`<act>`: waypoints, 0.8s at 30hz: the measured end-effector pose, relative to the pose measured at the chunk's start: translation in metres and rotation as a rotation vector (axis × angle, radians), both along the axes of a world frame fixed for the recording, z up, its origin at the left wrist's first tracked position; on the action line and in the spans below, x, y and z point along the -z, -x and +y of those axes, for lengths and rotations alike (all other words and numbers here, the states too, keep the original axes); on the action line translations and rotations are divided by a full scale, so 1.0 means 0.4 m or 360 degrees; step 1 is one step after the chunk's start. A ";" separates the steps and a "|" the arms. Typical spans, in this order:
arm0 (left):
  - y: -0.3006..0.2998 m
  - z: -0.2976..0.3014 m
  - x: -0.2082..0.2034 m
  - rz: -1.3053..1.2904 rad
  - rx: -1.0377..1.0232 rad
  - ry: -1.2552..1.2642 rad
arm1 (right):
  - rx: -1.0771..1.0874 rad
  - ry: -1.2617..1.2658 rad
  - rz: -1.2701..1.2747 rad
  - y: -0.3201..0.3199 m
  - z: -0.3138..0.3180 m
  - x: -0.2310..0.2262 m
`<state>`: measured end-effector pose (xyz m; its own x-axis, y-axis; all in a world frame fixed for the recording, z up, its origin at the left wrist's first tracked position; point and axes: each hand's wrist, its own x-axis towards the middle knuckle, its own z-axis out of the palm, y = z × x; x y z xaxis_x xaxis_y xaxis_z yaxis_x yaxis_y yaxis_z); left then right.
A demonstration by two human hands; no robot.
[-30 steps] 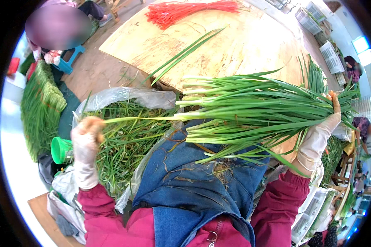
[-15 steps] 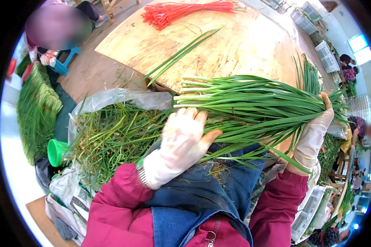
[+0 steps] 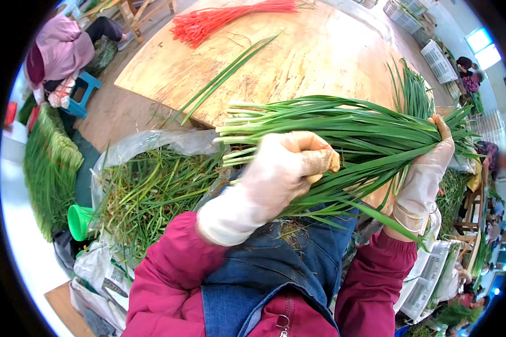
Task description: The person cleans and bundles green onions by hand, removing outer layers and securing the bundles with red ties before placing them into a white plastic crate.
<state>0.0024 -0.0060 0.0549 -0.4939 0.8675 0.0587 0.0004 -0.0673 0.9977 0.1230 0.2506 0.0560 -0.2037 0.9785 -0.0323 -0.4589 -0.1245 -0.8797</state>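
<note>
A thick bunch of garlic chives (image 3: 348, 121) lies across my front, its pale stem ends to the left and its green leaf tips to the right. Around the leafy end wraps my right hand (image 3: 430, 168), in a whitish glove, holding the bunch. My left hand (image 3: 289, 168), gloved too, is over the lower stems with thumb and fingers curled together. What its fingertips pinch, if anything, is hidden. Some loose leaves hang below the bunch over my blue apron (image 3: 275, 253).
Ahead stands a wooden table (image 3: 315, 62) bearing red ties (image 3: 230, 19), a few loose chive leaves (image 3: 225, 78) and another green bundle (image 3: 413, 92). A plastic-lined heap of trimmings (image 3: 152, 191) is at my left, near a green bucket (image 3: 80, 222). A seated person (image 3: 64, 48) is at far left.
My left hand has moved right along the stems, and its fingers have curled in. The right hand keeps its hold on the bunch. The view has shifted slightly.
</note>
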 end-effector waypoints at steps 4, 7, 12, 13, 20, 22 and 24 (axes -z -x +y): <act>0.104 -0.179 -0.009 -0.0584 0.0441 -0.1270 | 0.0002 -0.0013 -0.0014 -0.020 0.024 0.011; 0.170 -0.508 0.008 -0.0777 -0.0424 -0.1466 | 0.0091 0.0071 -0.0039 0.009 0.021 0.022; 0.174 -0.530 0.191 0.1952 -0.0484 0.2330 | 0.0110 0.0071 -0.0032 0.009 0.023 0.014; 0.135 -0.463 0.173 0.1640 -0.0687 0.1507 | 0.0114 0.0047 -0.0041 0.011 0.020 0.013; -0.027 -0.045 0.120 0.1701 -0.0643 0.0323 | 0.0063 0.0045 -0.0040 -0.019 0.010 -0.007; -0.030 0.005 0.131 0.1362 -0.0810 0.0535 | 0.0112 0.0023 -0.0056 -0.006 -0.034 -0.030; -0.023 0.028 0.174 0.1019 -0.0954 0.0534 | 0.0124 0.0006 -0.0075 0.001 -0.049 -0.029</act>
